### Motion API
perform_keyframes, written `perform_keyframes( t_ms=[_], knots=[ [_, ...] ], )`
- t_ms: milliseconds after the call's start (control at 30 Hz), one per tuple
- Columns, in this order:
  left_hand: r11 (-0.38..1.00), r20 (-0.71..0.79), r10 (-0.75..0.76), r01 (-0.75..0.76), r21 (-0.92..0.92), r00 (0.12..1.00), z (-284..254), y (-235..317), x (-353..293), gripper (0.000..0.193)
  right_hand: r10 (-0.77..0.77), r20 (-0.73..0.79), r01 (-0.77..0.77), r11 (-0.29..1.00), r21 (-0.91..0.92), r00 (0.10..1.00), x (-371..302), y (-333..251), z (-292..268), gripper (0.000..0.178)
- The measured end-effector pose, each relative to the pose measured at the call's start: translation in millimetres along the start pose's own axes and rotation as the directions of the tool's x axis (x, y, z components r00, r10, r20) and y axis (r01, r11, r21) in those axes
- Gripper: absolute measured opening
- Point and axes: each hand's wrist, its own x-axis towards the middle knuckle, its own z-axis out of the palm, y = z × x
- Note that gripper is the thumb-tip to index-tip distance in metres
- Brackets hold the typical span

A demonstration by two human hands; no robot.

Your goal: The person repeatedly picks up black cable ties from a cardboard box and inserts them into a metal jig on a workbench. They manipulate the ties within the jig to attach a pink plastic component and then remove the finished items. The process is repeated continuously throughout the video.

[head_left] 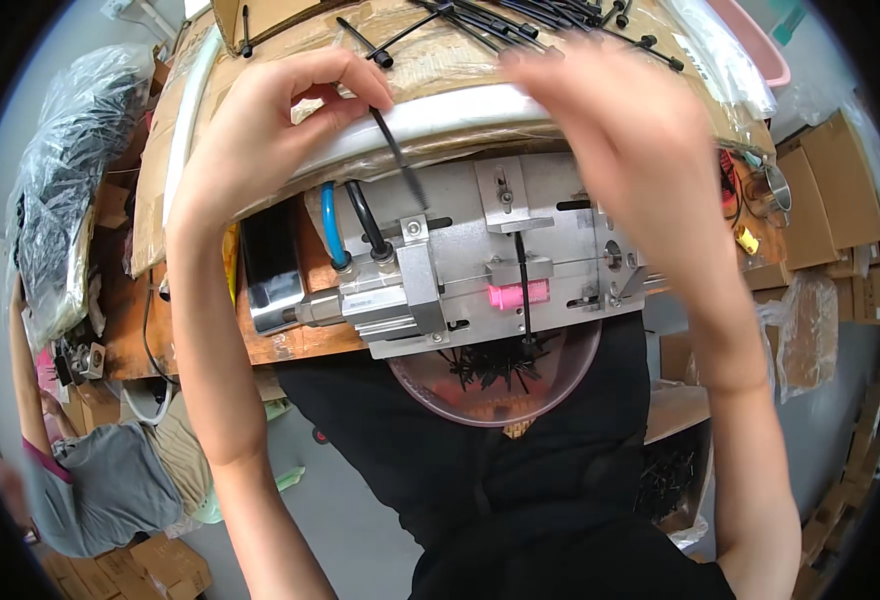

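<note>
The left hand (260,125) pinched a black cable tie (398,160), its long axis running from 11 o'clock down to 5 o'clock, tail pointing at the metal fixture (480,265) on the tabletop (280,345). The right hand (620,150) hovered blurred at 1 o'clock; its grip could not be told.

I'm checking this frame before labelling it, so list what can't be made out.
- Right hand, head view: motion-blurred, so its grip is unclear.
- White curved strip: both ends hidden behind the hands.
- Small black pieces in the clear dish: too small to identify.
- Left hand pinches a black cable tie; its upper end is hidden by the fingers.
</note>
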Motion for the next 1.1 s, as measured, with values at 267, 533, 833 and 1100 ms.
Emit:
perform_keyframes(
  t_ms=[267,533,833,1100],
  knots=[
    [0.928,-0.301,0.136,-0.015,0.373,0.944,27,25,-33,0.028,0.004,0.257,-0.001,1.000,-0.013,0.967,78,67,53,0.010],
    [0.927,-0.313,-0.083,0.188,0.323,0.946,177,116,-98,0.058,0.509,0.074,-0.460,0.693,0.556,0.857,12,48,-31,0.019],
    [0.806,-0.219,-0.239,0.319,0.499,0.946,212,126,-80,0.068,0.627,0.053,-0.526,0.601,0.602,0.777,-52,4,-66,0.021],
    [0.876,-0.171,-0.228,0.278,0.393,0.959,168,123,-65,0.064,0.477,0.168,-0.497,0.738,0.456,0.863,-126,-72,-33,0.055]
  ],
)
